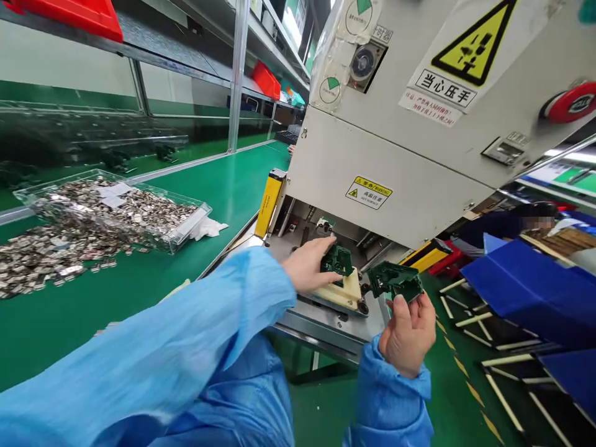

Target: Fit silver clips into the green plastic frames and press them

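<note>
My left hand (pixel 308 266) reaches from a blue sleeve under the press and grips a small green circuit board (pixel 337 260) that sits on a cream fixture block (pixel 345 290). My right hand (pixel 408 334) holds a second green circuit board (pixel 395 280) just to the right of the fixture, lifted off the machine bed. Both hands are in front of the grey press machine (pixel 410 143).
A clear tray (pixel 186 226) heaped with small metal parts stands on the green bench (pixel 139 279) at left, with loose parts spilled beside it. Yellow light-curtain posts (pixel 270 202) flank the press opening. Blue folded boxes (pixel 526 285) and another person are at right.
</note>
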### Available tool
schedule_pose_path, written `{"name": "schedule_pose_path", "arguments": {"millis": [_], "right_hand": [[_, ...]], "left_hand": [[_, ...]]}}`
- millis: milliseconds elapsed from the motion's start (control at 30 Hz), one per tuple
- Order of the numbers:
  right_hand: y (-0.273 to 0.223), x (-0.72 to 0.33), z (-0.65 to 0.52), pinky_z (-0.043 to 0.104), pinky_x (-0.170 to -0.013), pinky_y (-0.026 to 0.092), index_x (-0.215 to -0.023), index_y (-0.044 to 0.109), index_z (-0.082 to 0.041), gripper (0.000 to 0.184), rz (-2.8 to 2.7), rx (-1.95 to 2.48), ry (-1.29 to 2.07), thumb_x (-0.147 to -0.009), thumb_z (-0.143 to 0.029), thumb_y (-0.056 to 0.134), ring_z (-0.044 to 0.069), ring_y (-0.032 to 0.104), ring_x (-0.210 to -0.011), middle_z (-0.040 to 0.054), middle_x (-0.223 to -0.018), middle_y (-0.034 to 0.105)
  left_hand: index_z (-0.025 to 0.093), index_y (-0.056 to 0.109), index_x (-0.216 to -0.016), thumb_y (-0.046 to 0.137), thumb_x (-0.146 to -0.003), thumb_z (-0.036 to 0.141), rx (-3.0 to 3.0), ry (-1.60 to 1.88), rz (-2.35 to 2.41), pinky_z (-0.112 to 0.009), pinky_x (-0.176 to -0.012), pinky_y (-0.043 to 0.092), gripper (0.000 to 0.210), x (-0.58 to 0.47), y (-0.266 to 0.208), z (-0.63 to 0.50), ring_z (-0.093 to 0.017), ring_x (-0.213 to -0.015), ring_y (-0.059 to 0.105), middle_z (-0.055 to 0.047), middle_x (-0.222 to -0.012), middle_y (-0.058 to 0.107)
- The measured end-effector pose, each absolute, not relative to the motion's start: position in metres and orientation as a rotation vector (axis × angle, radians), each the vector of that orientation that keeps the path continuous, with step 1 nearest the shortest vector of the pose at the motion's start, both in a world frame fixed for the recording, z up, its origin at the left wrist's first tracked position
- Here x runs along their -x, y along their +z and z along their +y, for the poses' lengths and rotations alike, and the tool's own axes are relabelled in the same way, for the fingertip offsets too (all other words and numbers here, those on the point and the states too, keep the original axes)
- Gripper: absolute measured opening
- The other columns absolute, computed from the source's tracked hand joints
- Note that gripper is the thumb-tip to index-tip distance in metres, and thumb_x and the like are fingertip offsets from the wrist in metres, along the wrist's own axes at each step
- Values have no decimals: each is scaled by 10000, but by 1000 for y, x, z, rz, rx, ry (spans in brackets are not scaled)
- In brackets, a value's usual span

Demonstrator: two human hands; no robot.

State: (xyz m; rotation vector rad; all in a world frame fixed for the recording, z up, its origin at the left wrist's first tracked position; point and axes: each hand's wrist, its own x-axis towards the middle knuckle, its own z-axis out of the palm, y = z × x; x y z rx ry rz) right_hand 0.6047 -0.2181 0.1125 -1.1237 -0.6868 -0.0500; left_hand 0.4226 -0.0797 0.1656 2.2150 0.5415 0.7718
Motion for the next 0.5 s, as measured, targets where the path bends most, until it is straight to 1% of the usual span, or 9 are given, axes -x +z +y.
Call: {"name": "schedule_pose_path", "arguments": {"millis": [67, 133, 200, 267, 333, 400, 500], "right_hand": [[118, -616, -212, 546, -1058, 373, -1213, 519, -176, 594, -768, 1191, -16, -723, -387, 780, 291, 516, -1211, 123, -1240, 574], [124, -622, -203, 510, -1027, 417, -1233, 506, -174, 598, -915, 1252, 48, -741, -395, 763, 284, 548, -1175, 136, -1236, 585], [132, -624, -192, 477, -981, 463, -1237, 510, -179, 588, -1125, 1332, 126, -753, -415, 747, 281, 580, -1130, 140, -1222, 602], [141, -625, -180, 459, -939, 492, -1227, 529, -191, 561, -1360, 1443, 209, -765, -441, 727, 283, 600, -1095, 132, -1193, 627], [150, -623, -168, 453, -932, 497, -1200, 555, -198, 525, -1544, 1537, 270, -772, -461, 709, 282, 617, -1066, 116, -1142, 658], [157, -622, -159, 453, -949, 490, -1182, 567, -200, 504, -1643, 1584, 317, -779, -479, 688, 280, 632, -1049, 104, -1102, 680], [159, -623, -157, 470, -991, 464, -1212, 563, -195, 562, -1685, 1630, 336, -780, -544, 646, 297, 602, -1120, 116, -1172, 657]], "left_hand": [[70, 395, -1381, 728, -731, 304, -2165, 772, 557, -490, -1058, 415, 766, -442, 168, -76, -335, -1225, 524, -227, -1321, 536], [70, 404, -1371, 770, -682, 296, -2112, 823, 549, -450, -1005, 477, 812, -442, 171, -74, -307, -1140, 585, -206, -1238, 586], [96, 415, -1361, 779, -661, 282, -2030, 905, 535, -406, -1001, 491, 810, -421, 173, -74, -271, -1132, 589, -176, -1242, 581], [134, 467, -1315, 754, -681, 269, -1955, 937, 528, -389, -1027, 478, 709, -385, 171, -77, -249, -1143, 585, -139, -1262, 568], [176, 519, -1253, 737, -707, 285, -1924, 858, 567, -393, -1057, 455, 599, -340, 165, -83, -242, -1149, 587, -98, -1262, 569], [212, 531, -1233, 733, -726, 313, -1882, 708, 681, -405, -1071, 442, 555, -295, 154, -90, -249, -1161, 584, -74, -1248, 581], [247, 539, -1233, 732, -737, 351, -1778, 499, 840, -431, -1067, 441, 542, -246, 128, -96, -276, -1182, 574, -71, -1250, 592]]}}
